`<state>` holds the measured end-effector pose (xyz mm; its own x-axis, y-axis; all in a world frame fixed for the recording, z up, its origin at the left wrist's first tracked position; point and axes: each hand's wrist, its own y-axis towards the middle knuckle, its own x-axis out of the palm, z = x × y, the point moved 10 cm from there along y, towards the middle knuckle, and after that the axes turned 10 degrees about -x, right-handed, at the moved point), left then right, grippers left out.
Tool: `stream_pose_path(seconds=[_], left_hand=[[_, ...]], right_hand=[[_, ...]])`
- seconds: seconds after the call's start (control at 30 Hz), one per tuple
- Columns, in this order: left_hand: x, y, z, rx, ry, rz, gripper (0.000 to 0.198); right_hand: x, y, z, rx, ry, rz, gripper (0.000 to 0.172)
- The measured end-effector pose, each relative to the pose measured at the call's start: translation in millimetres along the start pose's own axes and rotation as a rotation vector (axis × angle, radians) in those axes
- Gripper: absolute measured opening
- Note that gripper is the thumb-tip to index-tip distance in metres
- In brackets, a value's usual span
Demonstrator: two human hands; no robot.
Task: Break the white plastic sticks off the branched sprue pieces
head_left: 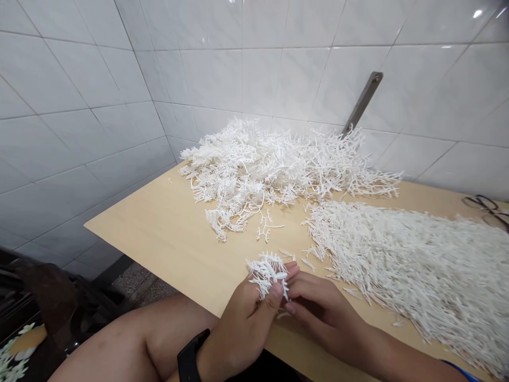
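My left hand [242, 323] is closed around a small bunch of white branched plastic pieces [267, 270], thumb pressed on its base. My right hand [318, 307] touches the same bunch from the right, its fingers pinched against the lower stems. Both hands rest at the near edge of the light wooden table [175, 239]. A black band [191, 355] sits on my left wrist. A large tangled heap of white branched pieces [270, 164] lies at the far side of the table. A flatter spread of straight white pieces [409, 260] lies to the right of my hands.
White tiled walls enclose the table at the back and left. A grey metal bar [362, 102] leans on the wall behind the heap. Dark scissors [487, 208] lie at the far right edge. Dark objects and the floor [135, 278] lie below at left.
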<state>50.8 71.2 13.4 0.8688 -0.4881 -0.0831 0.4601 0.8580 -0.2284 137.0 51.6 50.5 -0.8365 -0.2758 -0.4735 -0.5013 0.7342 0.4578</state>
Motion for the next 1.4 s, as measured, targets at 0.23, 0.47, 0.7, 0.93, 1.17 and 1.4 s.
stream_pose_path(seconds=[0.23,0.47,0.7,0.93,1.17,1.4], left_hand=[[-15.0,6.6,-13.9,-0.089,-0.058,0.133,0.049],[-37.4,16.4,-31.1,-0.097,-0.366,0.233,0.056],[-31.0,14.0,-26.1,-0.096,-0.373,0.157,0.049],[-18.5,8.3,0.5,-0.012,-0.003,0.069,0.035],[9.9,-1.3,12.7,0.072,0.11,-0.134,0.013],[0.6,3.0,1.8,0.017,0.034,-0.087,0.031]], right_hand=[[3.8,-8.7,-1.5,0.048,-0.093,-0.049,0.035],[-17.0,-8.6,-2.4,0.0,-0.337,0.059,0.022],[-44.4,-14.0,24.5,0.091,-0.644,0.256,0.024],[-26.4,-14.7,12.8,-0.003,-0.403,0.202,0.031],[-18.2,-15.0,18.4,0.057,-0.143,0.149,0.035],[-19.9,-23.8,36.1,0.239,-0.027,0.221,0.016]])
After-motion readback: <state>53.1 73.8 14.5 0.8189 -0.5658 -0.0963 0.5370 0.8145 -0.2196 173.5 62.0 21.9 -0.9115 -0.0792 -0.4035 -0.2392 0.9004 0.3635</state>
